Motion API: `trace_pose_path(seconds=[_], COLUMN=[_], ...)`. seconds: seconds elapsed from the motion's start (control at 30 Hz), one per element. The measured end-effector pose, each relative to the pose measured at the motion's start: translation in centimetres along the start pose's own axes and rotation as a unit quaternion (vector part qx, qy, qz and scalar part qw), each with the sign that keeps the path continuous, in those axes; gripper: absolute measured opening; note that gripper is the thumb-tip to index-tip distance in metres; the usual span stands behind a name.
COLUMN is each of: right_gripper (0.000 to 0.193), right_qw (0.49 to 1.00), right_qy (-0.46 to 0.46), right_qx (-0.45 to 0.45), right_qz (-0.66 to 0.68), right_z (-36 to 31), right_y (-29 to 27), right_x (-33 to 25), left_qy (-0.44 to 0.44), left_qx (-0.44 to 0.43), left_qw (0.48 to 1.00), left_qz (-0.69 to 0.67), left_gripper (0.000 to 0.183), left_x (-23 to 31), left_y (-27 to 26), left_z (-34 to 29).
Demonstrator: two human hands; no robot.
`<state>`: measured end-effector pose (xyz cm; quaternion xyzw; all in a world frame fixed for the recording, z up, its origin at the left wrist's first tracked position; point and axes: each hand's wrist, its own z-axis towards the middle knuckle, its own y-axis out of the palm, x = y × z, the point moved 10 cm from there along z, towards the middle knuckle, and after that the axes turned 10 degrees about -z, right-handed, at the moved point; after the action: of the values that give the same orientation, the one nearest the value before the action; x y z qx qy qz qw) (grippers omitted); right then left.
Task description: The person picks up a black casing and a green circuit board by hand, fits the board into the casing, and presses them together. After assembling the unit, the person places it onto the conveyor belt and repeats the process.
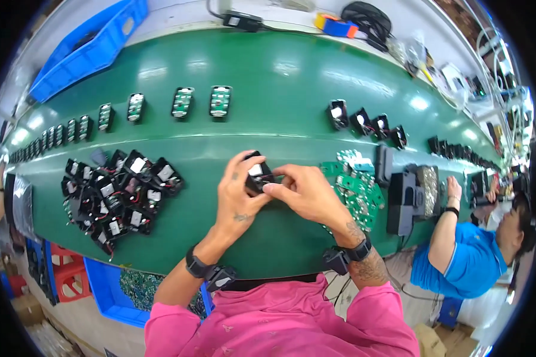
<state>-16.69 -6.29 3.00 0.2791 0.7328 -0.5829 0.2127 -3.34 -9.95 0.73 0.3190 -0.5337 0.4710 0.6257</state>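
In front of my chest, a small black plastic housing (256,171) with a white patch inside is held above the green table. My left hand (234,193) wraps its fingers and thumb around the housing's left side. From the right, my right hand (311,189) pinches at the housing's edge with thumb and forefinger; any small part between those fingertips is hidden. A heap of similar black housings (110,199) with white pieces and thin wires lies to the left. Loose green circuit boards (358,193) are piled just right of my right hand.
Housings fitted with green boards (220,102) stand in a row across the far left. Several black housings (338,114) sit at the far right. A black fixture (402,202) stands beyond the boards, near a co-worker in blue (464,256). A blue bin (89,50) rests at the back left.
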Motion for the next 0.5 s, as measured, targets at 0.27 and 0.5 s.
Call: trace_pose_path(seconds=[0.27, 0.5], right_gripper=[0.028, 0.044], right_qw=[0.991, 0.971], right_qy=[-0.062, -0.076], right_qx=[0.066, 0.108], right_qz=[0.100, -0.198], right_z=[-1.9, -1.8], right_y=[-3.2, -8.1], right_x=[1.0, 5.5], left_qy=[0.072, -0.029], left_qx=[-0.092, -0.057], left_qw=[0.993, 0.996], left_qz=[0.022, -0.056], left_gripper=[0.042, 0.015], left_x=[2.7, 0.4], left_y=[3.0, 1.7], left_z=[-0.4, 0.0])
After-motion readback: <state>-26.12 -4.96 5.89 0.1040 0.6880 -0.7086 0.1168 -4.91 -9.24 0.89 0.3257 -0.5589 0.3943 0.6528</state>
